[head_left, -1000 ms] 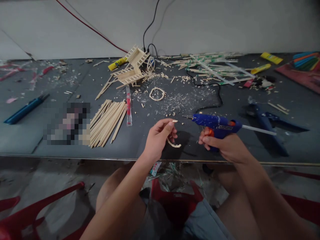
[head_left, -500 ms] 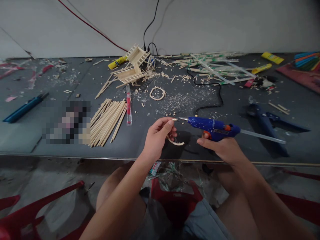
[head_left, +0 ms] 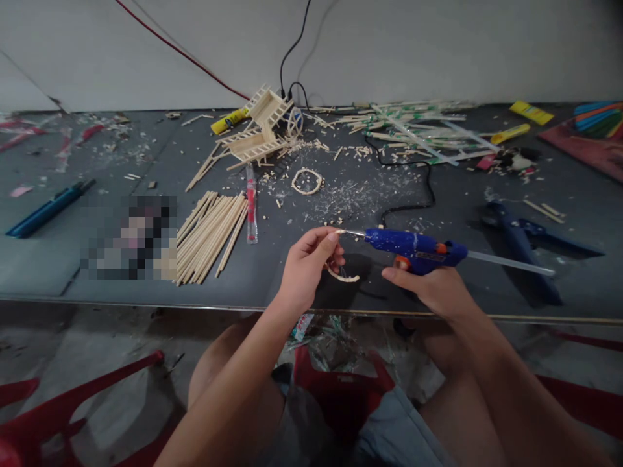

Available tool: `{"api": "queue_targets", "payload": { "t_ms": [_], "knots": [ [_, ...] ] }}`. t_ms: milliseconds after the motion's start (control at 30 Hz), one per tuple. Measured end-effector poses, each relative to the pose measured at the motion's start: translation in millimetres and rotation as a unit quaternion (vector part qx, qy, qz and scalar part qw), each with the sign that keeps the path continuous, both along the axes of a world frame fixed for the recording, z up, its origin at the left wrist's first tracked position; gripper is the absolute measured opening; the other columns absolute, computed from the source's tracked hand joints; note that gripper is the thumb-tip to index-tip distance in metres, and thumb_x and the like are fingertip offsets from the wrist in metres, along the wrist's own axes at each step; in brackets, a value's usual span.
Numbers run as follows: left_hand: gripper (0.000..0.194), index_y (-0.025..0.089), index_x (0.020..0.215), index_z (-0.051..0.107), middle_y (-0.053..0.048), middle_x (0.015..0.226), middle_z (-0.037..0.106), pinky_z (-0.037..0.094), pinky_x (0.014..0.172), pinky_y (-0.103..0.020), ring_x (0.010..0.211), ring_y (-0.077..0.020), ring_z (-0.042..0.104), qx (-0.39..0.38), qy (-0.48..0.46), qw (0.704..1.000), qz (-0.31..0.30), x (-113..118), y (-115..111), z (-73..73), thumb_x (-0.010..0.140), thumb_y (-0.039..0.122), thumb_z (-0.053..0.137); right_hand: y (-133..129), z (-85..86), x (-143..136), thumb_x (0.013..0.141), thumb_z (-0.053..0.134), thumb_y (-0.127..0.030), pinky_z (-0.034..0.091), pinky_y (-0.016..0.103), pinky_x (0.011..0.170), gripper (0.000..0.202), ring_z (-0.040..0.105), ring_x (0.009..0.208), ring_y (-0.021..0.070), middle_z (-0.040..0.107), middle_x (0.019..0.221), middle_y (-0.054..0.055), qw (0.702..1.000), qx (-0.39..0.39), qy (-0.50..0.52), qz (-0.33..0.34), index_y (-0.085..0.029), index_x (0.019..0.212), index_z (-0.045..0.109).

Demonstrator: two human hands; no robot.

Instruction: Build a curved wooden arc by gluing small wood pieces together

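Observation:
Near the table's front edge, my left hand point(head_left: 311, 263) pinches a curved piece of short wooden bits point(head_left: 346, 279), partly hidden by the fingers. My right hand point(head_left: 428, 285) is wrapped round the handle of a blue glue gun point(head_left: 403, 241), with a clear glue stick out of its back. The gun's metal nozzle touches or nearly touches the end of the piece at my left fingertips. Beyond my hands lies a closed ring of wooden bits point(head_left: 307, 182). A bundle of wooden sticks point(head_left: 211, 240) is to the left.
A wooden stick model point(head_left: 263, 133) stands at the back beside a yellow tube point(head_left: 230, 121). Loose sticks and wrappers point(head_left: 413, 130) cover the back right. Blue cutters point(head_left: 528, 243) lie at the right, a teal tool point(head_left: 46, 211) at the left. The gun's black cord point(head_left: 429, 185) crosses the table.
The glue gun in my right hand has shifted slightly left, bringing its nozzle closer to the wooden piece at my left fingertips. My left hand has hardly moved.

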State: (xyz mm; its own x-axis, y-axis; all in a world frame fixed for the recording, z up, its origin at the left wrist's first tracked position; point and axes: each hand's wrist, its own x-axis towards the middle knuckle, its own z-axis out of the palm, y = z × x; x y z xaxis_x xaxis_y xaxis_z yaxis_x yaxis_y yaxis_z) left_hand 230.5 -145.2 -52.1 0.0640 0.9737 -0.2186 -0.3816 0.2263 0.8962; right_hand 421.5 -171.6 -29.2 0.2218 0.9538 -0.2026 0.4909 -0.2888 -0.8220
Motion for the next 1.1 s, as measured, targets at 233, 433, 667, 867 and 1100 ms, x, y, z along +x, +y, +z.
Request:
{"api": "queue_targets", "payload": {
  "t_ms": [233,433,667,867,1100],
  "knots": [
    [0.019,0.020,0.090,0.064,0.003,0.065,0.061,0.045,0.050,-0.020,0.054,-0.0078,0.057,0.001,0.000,1.000,0.002,0.1,0.6,-0.6,0.080,0.035,0.067,-1.3,-0.8,-1.2,0.061,0.077,-0.044,0.048,0.032,0.063,0.027,0.062,0.063,0.0207,0.064,0.062,-0.001,1.000,0.023,-0.007,0.005,-0.025,0.058,0.057],
    [0.018,0.020,0.090,0.064,0.003,0.065,0.060,0.045,0.049,-0.019,0.055,-0.0078,0.057,0.004,-0.009,1.000,0.002,0.8,-0.7,0.3,0.080,0.034,0.067,0.2,2.8,-2.1,0.058,0.079,-0.041,0.049,0.033,0.067,0.028,0.062,0.066,0.0209,0.063,0.063,-0.001,1.000,-0.019,0.013,-0.003,-0.025,0.058,0.056],
    [0.020,0.019,0.091,0.065,0.003,0.065,0.061,0.044,0.050,-0.020,0.055,-0.0078,0.057,-0.001,-0.014,1.000,-0.001,-0.2,0.0,1.0,0.079,0.035,0.068,0.4,5.2,-2.6,0.056,0.081,-0.038,0.047,0.033,0.067,0.026,0.060,0.065,0.0205,0.062,0.062,-0.002,0.999,-0.026,0.015,-0.018,-0.026,0.056,0.058],
    [0.021,0.018,0.089,0.064,0.003,0.065,0.061,0.043,0.050,-0.019,0.055,-0.0078,0.057,0.002,-0.010,1.000,0.025,-7.5,4.8,3.0,0.078,0.035,0.069,16.4,-12.3,21.4,0.057,0.082,-0.041,0.045,0.030,0.062,0.027,0.057,0.061,0.0167,0.061,0.061,-0.002,0.998,-0.032,0.060,0.004,-0.023,0.067,0.065],
    [0.017,0.017,0.087,0.065,0.002,0.066,0.061,0.041,0.050,-0.019,0.055,-0.0072,0.057,-0.004,-0.001,0.999,0.050,-18.5,9.1,5.1,0.079,0.032,0.068,45.8,-23.8,48.3,0.069,0.077,-0.034,0.040,0.020,0.045,0.023,0.047,0.052,0.0069,0.067,0.073,0.003,0.952,-0.055,0.301,0.020,-0.015,0.078,0.068]
  ]
}}
